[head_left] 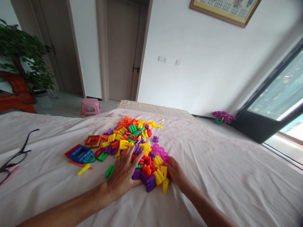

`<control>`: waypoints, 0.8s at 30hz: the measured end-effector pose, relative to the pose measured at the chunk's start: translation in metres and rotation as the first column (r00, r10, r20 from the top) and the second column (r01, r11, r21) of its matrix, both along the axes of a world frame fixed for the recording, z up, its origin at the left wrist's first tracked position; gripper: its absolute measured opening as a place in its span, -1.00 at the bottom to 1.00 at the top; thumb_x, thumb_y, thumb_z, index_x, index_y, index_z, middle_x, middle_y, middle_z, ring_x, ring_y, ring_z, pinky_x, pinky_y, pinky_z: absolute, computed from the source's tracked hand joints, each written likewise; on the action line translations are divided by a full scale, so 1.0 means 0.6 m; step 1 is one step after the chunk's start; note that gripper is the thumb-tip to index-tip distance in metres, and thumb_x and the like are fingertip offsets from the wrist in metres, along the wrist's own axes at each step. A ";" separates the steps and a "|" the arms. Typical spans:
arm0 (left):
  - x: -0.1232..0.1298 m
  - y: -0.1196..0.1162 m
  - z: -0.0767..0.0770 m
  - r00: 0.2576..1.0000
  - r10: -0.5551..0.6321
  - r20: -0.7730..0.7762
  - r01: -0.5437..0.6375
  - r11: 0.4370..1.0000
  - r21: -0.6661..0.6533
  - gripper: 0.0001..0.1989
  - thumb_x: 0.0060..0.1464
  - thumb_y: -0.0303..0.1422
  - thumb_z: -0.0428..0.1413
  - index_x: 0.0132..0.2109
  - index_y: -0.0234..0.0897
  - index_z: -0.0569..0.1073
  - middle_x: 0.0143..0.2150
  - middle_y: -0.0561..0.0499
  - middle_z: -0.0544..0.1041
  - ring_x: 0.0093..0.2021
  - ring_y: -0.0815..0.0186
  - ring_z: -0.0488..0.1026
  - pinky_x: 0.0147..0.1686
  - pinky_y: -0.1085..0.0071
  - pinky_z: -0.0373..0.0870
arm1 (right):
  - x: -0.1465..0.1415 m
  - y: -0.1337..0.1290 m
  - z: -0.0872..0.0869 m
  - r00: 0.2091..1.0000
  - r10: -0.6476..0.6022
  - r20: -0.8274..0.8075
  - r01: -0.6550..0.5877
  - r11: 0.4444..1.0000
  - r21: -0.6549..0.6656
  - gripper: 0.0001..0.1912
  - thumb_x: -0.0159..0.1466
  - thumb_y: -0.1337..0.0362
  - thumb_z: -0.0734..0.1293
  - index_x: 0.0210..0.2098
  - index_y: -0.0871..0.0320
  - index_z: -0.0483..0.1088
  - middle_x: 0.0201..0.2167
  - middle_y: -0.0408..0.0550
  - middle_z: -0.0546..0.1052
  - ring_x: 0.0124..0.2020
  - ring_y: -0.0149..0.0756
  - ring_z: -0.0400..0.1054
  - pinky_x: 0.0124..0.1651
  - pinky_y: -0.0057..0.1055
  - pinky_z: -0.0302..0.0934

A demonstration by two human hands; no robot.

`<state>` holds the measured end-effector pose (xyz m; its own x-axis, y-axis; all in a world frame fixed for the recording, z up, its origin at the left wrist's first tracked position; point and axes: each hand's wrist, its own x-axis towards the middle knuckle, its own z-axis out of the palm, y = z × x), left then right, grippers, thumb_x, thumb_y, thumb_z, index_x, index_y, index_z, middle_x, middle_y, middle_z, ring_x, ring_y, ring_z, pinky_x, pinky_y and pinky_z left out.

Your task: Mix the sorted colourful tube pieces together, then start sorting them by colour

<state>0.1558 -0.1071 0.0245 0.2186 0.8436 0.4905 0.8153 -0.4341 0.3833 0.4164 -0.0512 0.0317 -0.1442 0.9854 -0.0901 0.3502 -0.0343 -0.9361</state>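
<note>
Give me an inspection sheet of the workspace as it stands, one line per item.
Surface: pale patterned cloth, wrinkled.
Job's things: heap of colourful plastic blocks, loosely piled; pink scalloped piece at its right side.
Clutter: blue square frame among other flat frames left of the heap; yellow stick nearby; eyeglasses at the far left.
Grippers: bare hands; left hand spread over the heap's near-left part; right hand at its right edge, fingertips partly hidden, grip unclear.
Cables: nothing seen.
Surroundings: pink stool, closed door, leafy plant, purple flowers, framed picture on the wall.
</note>
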 end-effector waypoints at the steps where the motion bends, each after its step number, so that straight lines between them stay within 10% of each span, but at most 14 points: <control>1: 0.002 0.004 0.003 1.000 -0.012 0.005 0.012 1.000 0.009 0.03 -0.26 -0.19 0.37 0.36 0.10 0.11 0.45 -0.11 -0.05 0.38 -0.22 -0.05 0.26 -0.19 0.02 | -0.009 0.002 0.001 1.000 -0.004 -0.031 0.004 1.000 -0.001 -0.73 0.22 0.11 0.24 -0.16 0.12 0.28 -0.52 -0.14 0.49 -0.63 -0.33 0.37 -0.66 -0.49 0.20; 15: 0.019 0.091 0.044 0.903 0.090 0.421 -0.097 0.995 -0.004 -0.42 -0.08 -0.46 0.17 0.15 -0.15 0.33 0.30 -0.15 0.16 0.34 0.05 0.10 0.31 0.05 0.07 | -0.086 0.033 0.066 0.963 0.094 -0.251 -0.102 0.995 -0.018 -0.67 0.20 0.06 0.24 -0.17 0.15 0.22 -0.57 -0.17 0.49 -0.65 -0.36 0.38 -0.67 -0.53 0.23; 24: -0.043 0.159 0.117 0.823 0.146 0.549 -0.132 0.989 -0.064 -0.59 -0.05 -0.41 0.16 0.02 -0.21 0.44 0.07 -0.11 0.43 0.18 0.13 0.32 0.23 0.16 0.19 | -0.139 0.106 0.141 0.966 0.149 0.213 -0.210 0.930 0.303 -0.64 0.29 0.20 0.16 0.05 0.14 0.23 -0.63 -0.22 0.45 -0.67 -0.37 0.37 -0.63 -0.56 0.21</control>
